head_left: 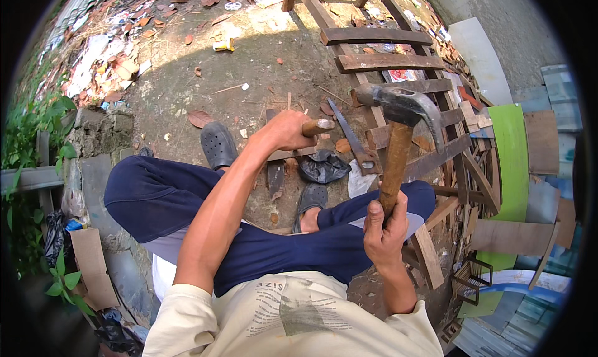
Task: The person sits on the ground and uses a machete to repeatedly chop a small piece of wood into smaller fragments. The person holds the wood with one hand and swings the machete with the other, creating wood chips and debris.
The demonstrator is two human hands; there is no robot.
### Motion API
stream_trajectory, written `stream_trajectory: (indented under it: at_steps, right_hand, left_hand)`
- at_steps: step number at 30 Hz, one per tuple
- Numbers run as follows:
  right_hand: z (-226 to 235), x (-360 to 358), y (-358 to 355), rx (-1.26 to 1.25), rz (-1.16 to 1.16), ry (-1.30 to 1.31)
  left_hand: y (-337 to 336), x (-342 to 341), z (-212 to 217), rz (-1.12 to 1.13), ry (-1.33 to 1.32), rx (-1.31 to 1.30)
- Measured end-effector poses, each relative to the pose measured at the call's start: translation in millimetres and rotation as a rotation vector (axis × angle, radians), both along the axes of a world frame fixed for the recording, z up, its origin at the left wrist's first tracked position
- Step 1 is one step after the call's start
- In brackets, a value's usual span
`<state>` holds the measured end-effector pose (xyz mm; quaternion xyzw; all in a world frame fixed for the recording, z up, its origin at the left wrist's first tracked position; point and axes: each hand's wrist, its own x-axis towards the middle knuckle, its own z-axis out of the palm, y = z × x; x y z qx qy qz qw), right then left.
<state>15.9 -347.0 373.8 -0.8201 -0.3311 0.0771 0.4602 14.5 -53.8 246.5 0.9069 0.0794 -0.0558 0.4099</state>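
My right hand (384, 229) is wrapped round the wooden handle of a claw hammer (398, 136), held upright above my right knee. Its dark metal head has the claw pointing right. Closed in a fist, my left hand (285, 131) grips a round wooden handle (316, 127) with a worn, pale end. The rest of that tool is hidden by the hand. Below the fist, dark wooden pieces (275, 178) lie crossed on the ground between my feet. A handsaw (350, 133) rests to the right of them, its wooden grip toward me.
A slatted wooden frame (389, 62) stands at the far right. Beside my right foot lie a black plastic bag (324, 166) and a white one (360, 179). A green panel (507, 170) and stacked boards are on the right. A concrete block wall (99, 170) borders my left.
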Motion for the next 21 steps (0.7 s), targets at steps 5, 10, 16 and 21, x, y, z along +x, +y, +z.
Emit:
stream_trajectory:
  at_steps: [5, 10, 16, 21]
  right_hand:
    - [22.0, 7.4, 7.1, -0.388, 0.136, -0.073]
    - [38.3, -1.5, -1.2, -0.102, 0.028, 0.040]
    - [0.7, 6.8, 3.9, -0.378, 0.107, -0.010]
    - [30.8, 4.1, 5.7, -0.213, 0.062, -0.089]
  left_hand:
    - [0.9, -5.7, 1.2, 0.024, 0.026, -0.040]
    - [2.1, -5.8, -0.4, 0.019, 0.031, -0.033]
    - [1.8, -1.8, -6.4, 0.019, 0.053, -0.021]
    - [4.7, -5.5, -10.8, 0.018, 0.055, -0.031]
